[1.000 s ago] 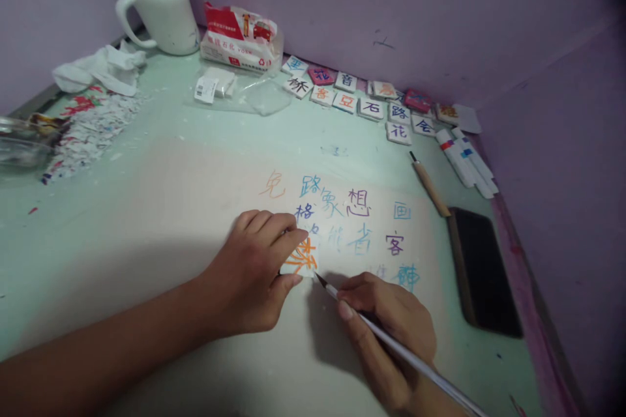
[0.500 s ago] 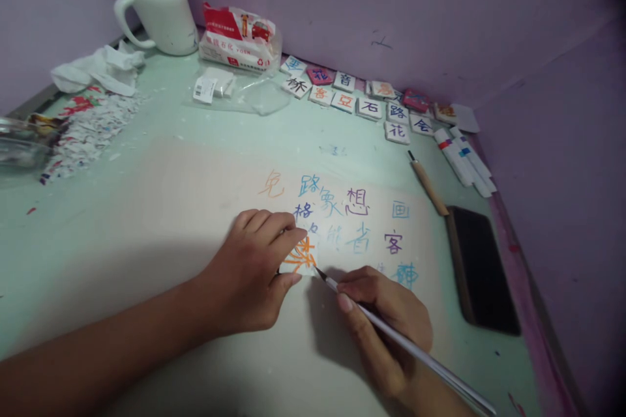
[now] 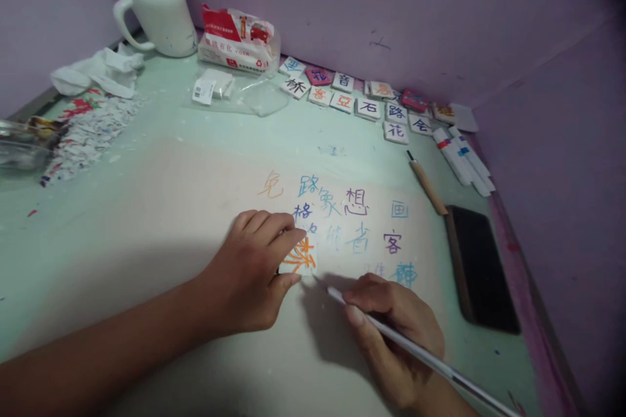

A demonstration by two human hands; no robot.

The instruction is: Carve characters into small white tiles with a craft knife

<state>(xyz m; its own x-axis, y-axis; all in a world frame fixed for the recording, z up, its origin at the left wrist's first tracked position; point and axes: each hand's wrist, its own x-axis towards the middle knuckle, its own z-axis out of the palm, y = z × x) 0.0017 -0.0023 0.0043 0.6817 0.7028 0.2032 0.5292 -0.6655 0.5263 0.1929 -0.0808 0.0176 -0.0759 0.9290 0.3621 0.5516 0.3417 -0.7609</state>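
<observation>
My left hand (image 3: pixel 261 267) grips a small white rubber-like tile (image 3: pixel 312 266) between thumb and index finger. An orange character is drawn on the tile's face; its left part is hidden under my fingers. My right hand (image 3: pixel 396 332) is closed around a slim silver craft knife (image 3: pixel 420 348), held like a pen. The pointed blade is at the tile's lower right corner, and I cannot tell whether it touches. Beneath both hands lies a pale board (image 3: pixel 171 208) with several handwritten characters in blue, purple and orange.
Lettered tiles (image 3: pixel 368 108) line the wall. Two white markers (image 3: pixel 464 159), a wooden-handled carving tool (image 3: pixel 426 182) and a black phone (image 3: pixel 482 270) lie right. A tissue pack (image 3: pixel 239 39) and white mug (image 3: pixel 169 16) stand behind; white shavings (image 3: pixel 92 130) are heaped left.
My right hand and the craft knife have shifted slightly right and down, with the blade tip drawn off the tile's face to its corner. My left hand keeps its hold on the tile.
</observation>
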